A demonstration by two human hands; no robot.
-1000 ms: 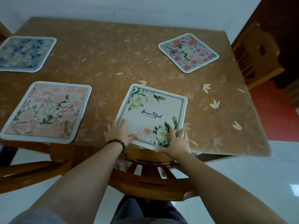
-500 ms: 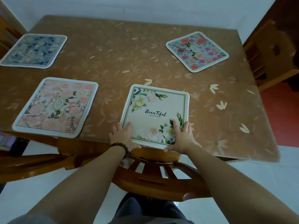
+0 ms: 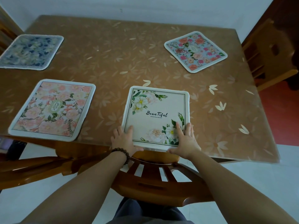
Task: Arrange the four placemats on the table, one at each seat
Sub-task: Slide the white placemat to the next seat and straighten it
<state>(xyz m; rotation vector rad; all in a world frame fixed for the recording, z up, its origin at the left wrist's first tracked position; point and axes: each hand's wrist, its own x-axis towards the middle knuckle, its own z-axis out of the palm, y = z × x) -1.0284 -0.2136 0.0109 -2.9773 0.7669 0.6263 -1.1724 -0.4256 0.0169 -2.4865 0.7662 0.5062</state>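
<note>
All 4 placemats are down on the bench (image 3: pixel 113 65). My left hand (image 3: pixel 124 140) lies flat on the near-left corner of the cream "Beautiful" placemat (image 3: pixel 155 115), fingers spread, thumb hooked along its near edge; my right hand (image 3: pixel 184 139) does likewise at the near-right corner. Neither hand is clamped on anything: both lie open, palms down, pressing the mat against the bench. This mat sits at the near edge, directly in front of the wooden chair (image 3: pixel 155 180) I am standing behind, its near border just about flush with the bench lip. It looks roughly square to that edge, perhaps a touch rotated. The pink floral placemat (image 3: pixel 53 109) lies to the left along the same near edge, well apart from mine. The blue-grey placemat (image 3: pixel 30 51) sits at the far left and looks square. The rose-on-blue placemat (image 3: pixel 195 51) sits at the far right near another chair (image 3: pixel 268 50), turned on the diagonal. My reading: the task is close to done, with 4 mats at 4 positions. What is left is fine trimming of this mat, then letting go, and possibly straightening the skewed far-right one.
</note>
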